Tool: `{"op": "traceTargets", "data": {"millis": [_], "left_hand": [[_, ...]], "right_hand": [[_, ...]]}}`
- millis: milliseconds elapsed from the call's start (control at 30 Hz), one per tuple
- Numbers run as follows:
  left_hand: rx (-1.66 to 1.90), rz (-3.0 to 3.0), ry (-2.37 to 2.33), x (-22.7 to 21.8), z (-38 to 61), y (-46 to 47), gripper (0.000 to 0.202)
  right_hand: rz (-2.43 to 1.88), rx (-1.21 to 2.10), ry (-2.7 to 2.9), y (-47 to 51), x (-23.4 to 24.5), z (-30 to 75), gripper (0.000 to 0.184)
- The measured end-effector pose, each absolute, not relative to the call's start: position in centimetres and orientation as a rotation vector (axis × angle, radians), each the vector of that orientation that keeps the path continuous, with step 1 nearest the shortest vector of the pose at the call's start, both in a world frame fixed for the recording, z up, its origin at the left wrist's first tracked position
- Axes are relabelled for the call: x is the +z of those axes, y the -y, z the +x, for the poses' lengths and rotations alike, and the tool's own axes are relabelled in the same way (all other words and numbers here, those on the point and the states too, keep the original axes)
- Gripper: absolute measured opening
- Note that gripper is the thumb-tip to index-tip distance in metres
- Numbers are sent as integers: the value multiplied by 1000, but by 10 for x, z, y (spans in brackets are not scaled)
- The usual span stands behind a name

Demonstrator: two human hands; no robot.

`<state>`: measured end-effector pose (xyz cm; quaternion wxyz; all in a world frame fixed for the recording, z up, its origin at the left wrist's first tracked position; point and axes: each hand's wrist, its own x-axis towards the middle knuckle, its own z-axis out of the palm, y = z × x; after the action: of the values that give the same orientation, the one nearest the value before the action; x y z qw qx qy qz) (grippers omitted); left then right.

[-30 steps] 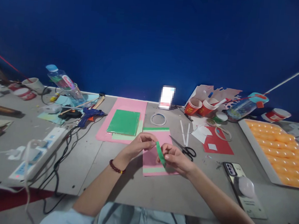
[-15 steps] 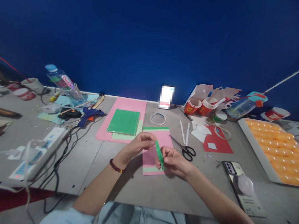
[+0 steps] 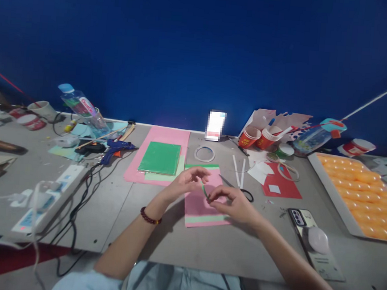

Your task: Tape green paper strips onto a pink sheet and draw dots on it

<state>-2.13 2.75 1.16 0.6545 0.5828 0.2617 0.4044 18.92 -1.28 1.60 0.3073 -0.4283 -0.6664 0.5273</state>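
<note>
Green strip (image 3: 204,191) is pinched by the right hand (image 3: 231,203), left hand (image 3: 188,180) unclenched beside it.

Left hand (image 3: 190,180): fingers bent and a bit apart, close to the top of the green strip (image 3: 204,191).
Right hand (image 3: 237,204): pinches the strip's low end.
Pink paper (image 3: 202,208): flat on the table (image 3: 205,253), under the hands.
Scissors (image 3: 250,195): partly hidden by the right hand.
Green pack (image 3: 160,158): on more paper, to the left.
Tray (image 3: 336,193): far right, full of shiny orange bumps.
</note>
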Motion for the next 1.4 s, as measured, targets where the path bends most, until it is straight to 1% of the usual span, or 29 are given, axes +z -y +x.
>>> {"op": "traceTargets", "data": {"millis": [100, 200, 300, 400, 533, 633, 800, 933, 1000, 1200, 1400], "left_hand": [[844, 1394, -680, 13, -21, -27, 36], [801, 1407, -735, 14, -21, -28, 34], [814, 1384, -773, 13, -20, -29, 31], [843, 1357, -804, 9, -19, -31, 31], [882, 1342, -844, 3, -20, -33, 29], [935, 1311, -884, 4, -22, -33, 27], [1009, 1260, -920, 9, -26, -34, 24], [984, 1330, -956, 9, -32, -37, 21], [953, 1376, -988, 7, -33, -38, 18], [845, 1508, -1068, 7, -31, -37, 15], [836, 1579, -1188, 6, -31, -27, 16]], "right_hand": [[-1204, 971, 2005, 15, 21, 193, 10], [-1206, 665, 2172, 16, 21, 195, 14], [-1212, 445, 2275, 16, 20, 196, 17], [-1247, 362, 2279, 15, 18, 196, 17], [-1332, 513, 2110, 15, 12, 198, 12], [-1379, 691, 1899, 14, 3, 201, 19], [-1418, 942, 1616, 13, -17, 214, 24], [-1421, 1197, 1298, 15, -24, 221, 33], [-1447, 1271, 1176, 18, -25, 224, 35], [-1483, 1275, 979, 24, -27, 229, 40], [-1481, 1235, 981, 31, -28, 230, 39]]}}
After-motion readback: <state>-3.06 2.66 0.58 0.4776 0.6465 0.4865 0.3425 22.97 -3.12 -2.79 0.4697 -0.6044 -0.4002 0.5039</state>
